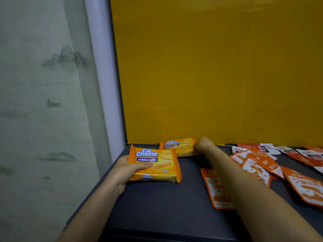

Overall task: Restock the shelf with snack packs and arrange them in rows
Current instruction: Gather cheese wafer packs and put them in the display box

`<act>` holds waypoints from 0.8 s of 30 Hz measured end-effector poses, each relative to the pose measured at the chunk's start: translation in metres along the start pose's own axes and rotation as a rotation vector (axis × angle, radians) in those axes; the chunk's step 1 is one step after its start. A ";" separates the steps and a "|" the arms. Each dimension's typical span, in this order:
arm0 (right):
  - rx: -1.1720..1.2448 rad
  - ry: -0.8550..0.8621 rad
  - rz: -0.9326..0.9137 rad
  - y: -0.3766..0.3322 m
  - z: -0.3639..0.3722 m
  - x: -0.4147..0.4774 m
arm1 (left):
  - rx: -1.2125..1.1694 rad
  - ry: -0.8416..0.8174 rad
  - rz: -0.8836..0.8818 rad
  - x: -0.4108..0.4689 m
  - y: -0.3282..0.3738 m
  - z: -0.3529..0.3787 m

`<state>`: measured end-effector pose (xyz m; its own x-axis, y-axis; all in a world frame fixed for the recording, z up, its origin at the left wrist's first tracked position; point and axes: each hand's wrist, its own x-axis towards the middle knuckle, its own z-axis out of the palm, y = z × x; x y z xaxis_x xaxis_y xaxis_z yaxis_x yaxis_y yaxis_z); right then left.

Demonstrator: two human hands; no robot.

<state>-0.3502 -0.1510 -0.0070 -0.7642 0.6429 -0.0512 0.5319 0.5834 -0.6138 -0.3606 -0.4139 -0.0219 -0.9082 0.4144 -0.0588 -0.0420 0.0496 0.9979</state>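
Thumb on top, our left hand (125,169) grips the near Cal Cheese pack (155,165) at the left side of the dark shelf (157,206). Our right hand (203,145) touches the right end of the far Cal Cheese pack (178,147) by the yellow back panel (209,67); its fingers are hidden, so we cannot tell its grip.
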 end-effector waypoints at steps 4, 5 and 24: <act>0.323 0.152 0.028 0.011 -0.010 -0.006 | -0.047 0.023 0.044 -0.006 0.004 -0.001; 0.398 0.193 0.035 0.015 -0.014 -0.007 | -0.062 0.025 0.056 -0.007 0.007 0.001; 1.180 0.427 0.178 0.315 -0.277 -0.161 | -0.174 -0.351 0.170 -0.084 0.055 0.324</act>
<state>0.0416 0.0666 0.0266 -0.4209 0.9034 -0.0823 -0.2008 -0.1813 -0.9627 -0.1513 -0.1514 0.0285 -0.7126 0.6893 0.1308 -0.0014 -0.1878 0.9822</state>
